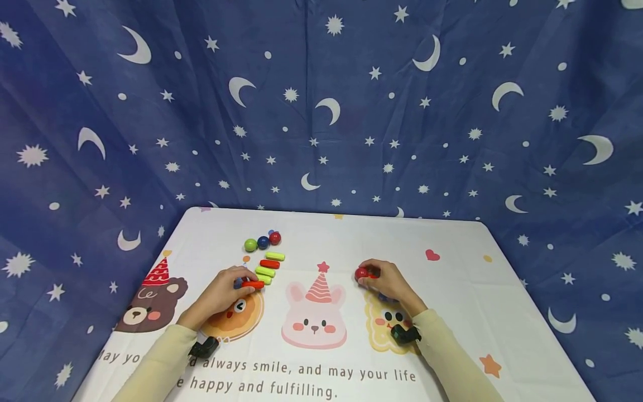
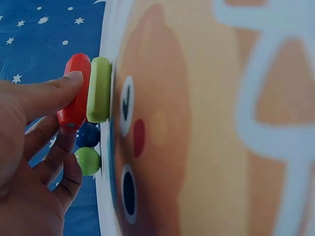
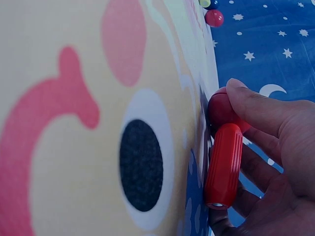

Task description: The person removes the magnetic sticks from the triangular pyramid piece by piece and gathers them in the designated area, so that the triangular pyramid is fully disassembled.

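In the head view my left hand (image 1: 226, 288) pinches a red ribbed rod (image 1: 253, 285), held by thumb and fingers. The left wrist view shows this red rod (image 2: 76, 98) right beside a yellow-green rod (image 2: 100, 91). On the right, my right hand (image 1: 389, 281) grips a red ball (image 1: 360, 273) at the cloth, the thumb on top. Against the ball is a red ribbed rod (image 3: 224, 167), in front of the fingers in the right wrist view; whether the two are joined I cannot tell.
Several yellow-green and red rods (image 1: 269, 263) lie in a column beyond my left hand. Farther back sit a green ball (image 1: 250, 245), a dark blue ball (image 1: 263, 242) and another red ball (image 1: 274, 238). A printed white cloth (image 1: 326, 234) covers the table; a blue curtain (image 1: 301, 111) hangs behind.
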`<state>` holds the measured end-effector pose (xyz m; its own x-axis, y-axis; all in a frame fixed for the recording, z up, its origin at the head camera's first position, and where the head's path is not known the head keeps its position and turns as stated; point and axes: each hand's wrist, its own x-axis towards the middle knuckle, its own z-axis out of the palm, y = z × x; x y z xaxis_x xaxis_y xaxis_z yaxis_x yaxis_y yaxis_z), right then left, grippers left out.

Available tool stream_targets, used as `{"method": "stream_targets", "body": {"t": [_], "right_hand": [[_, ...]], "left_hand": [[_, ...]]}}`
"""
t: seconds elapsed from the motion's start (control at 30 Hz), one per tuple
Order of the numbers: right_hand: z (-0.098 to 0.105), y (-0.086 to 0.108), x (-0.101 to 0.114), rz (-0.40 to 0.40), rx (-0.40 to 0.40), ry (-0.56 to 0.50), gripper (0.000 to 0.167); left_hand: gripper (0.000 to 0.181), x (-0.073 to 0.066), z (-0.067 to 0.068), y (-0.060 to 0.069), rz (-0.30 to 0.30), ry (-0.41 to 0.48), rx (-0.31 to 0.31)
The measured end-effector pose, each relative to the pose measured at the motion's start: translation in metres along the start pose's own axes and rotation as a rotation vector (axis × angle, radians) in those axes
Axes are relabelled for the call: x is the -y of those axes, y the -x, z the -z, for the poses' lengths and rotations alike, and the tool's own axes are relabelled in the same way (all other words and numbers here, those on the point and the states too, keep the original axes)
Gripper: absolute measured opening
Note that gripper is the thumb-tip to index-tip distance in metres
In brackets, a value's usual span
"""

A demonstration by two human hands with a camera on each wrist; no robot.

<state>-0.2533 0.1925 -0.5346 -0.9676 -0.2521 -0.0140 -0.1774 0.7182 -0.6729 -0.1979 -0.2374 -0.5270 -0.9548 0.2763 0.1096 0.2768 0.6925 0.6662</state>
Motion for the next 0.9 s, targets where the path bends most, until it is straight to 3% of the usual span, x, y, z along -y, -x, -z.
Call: {"method": "stream_targets", "body": {"t": [0.3,0.47,0.67,0.9], "right_hand": [[0.002,-0.001,-0.002,0.051,-0.013,-0.003,0.032],[0.001,0.001,0.000,0.014,0.001,-0.023,0.033],[0.000,0.002,0.002,-0.025,0.004,-0.034,0.036],[0.000,0.003,0.000,-0.026,-0.001,-0.034,0.038]], "left_hand": [[0.020,-0.001,-0.004,-0.002,-0.073,-0.138,-0.032],[0.020,-0.002,-0.007,-0.002,-0.075,-0.206,-0.030],[0.020,-0.004,-0.008,-0.003,-0.060,-0.209,-0.029],[0.024,-0.023,-0.006,-0.013,-0.123,-0.177,-0.083]]}}
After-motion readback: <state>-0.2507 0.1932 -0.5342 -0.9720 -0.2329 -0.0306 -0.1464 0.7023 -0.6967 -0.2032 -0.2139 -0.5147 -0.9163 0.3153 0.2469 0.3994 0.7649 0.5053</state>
